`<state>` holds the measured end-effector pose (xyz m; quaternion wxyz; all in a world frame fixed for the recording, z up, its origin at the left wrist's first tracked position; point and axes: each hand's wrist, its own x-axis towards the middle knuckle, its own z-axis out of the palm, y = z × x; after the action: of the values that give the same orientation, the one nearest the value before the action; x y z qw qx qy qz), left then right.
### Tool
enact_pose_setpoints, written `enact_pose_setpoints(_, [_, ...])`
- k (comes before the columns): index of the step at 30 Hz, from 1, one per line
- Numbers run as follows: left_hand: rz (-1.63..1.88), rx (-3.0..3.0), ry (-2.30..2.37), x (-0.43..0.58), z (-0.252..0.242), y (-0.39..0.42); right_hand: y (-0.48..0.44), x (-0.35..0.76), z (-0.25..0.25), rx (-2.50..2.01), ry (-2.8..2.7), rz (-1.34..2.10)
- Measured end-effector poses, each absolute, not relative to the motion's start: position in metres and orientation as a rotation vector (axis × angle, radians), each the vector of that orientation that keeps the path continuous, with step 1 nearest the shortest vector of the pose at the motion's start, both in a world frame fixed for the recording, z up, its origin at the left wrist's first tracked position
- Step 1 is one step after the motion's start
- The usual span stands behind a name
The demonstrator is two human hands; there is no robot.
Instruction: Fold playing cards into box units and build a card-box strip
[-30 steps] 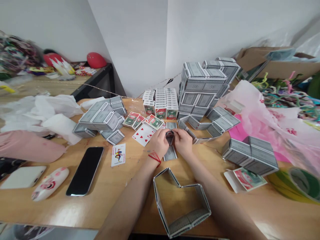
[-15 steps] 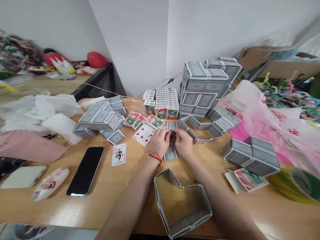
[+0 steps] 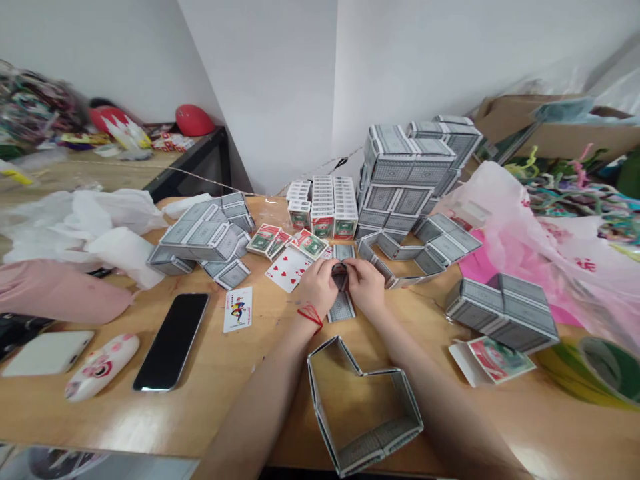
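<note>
The step in hand looks like bending a playing card (image 3: 340, 268) into shape, with both hands working on it together. The left hand (image 3: 319, 285) is nearly closed, thumb and fingertips pinched at one side of the card; the right hand (image 3: 367, 287) mirrors it at the other side, just as narrowly closed. The card sits between the two sets of fingertips, above the wooden table (image 3: 195, 423). What the next move calls for, I judge, is even pressure from both hands so that the bend comes out straight and the card does not crease askew.

As for its look, the card shows a dark, curved upper edge and a greyish surface below it, though the fingers cover much of it. A grey-patterned card (image 3: 341, 309) lies flat just nearer than the fingertips (whether it joins the held one, I cannot tell). Between the forearms, nearer still, stands a heart-shaped card frame (image 3: 361, 455). Just beyond the left hand lies a hearts card (image 3: 285, 269), and farther out to its left a joker card (image 3: 238, 310).
</note>
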<state>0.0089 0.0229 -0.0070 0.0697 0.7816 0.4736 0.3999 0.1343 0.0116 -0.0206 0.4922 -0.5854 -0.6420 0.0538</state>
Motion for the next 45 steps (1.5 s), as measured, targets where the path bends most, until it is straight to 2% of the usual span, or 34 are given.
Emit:
enact_pose_setpoints(25, [1.394,2.251,1.461,0.0132,-0.0137,0.0277,0.0067,0.1308,-0.0196,-1.478,-1.649,0.001])
enact_pose_setpoints(45, [1.335,2.204,1.545,0.0133,-0.0135,0.0251,0.0099,0.1304,-0.0207,-1.508,-1.637,0.005])
